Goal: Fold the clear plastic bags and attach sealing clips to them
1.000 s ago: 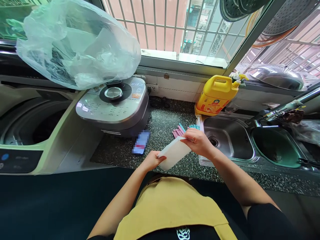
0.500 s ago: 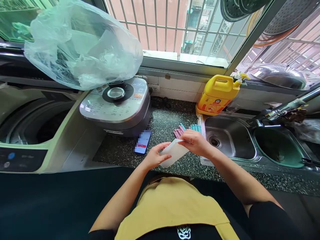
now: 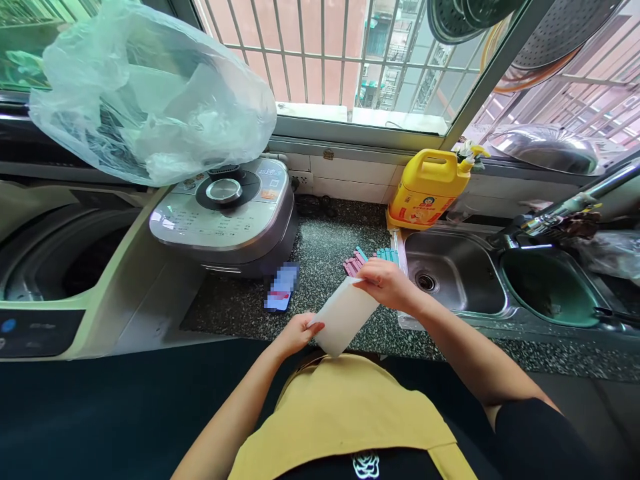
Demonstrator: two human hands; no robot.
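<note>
While both hands are busy with one whitish, see-through pouch point(image 3: 347, 319), everything else sits untouched around it. The pouch is off the worktop point(image 3: 325, 243), held slanting over its near edge, just short of the yellow apron point(image 3: 345, 400) or touching it; I can't tell which. The left hand point(image 3: 296, 333) pinches its left edge between thumb and fingers; the right hand point(image 3: 387, 281) grips its far right corner, fingertips bunched close. So the picking up is done, I'd judge, and the setting down isn't. Whether anything is inside, I can't make out. Just beyond the right hand lie pink sticks point(image 3: 353, 265) and, right of them, teal sticks point(image 3: 387, 255), none visibly on the pouch.
</note>
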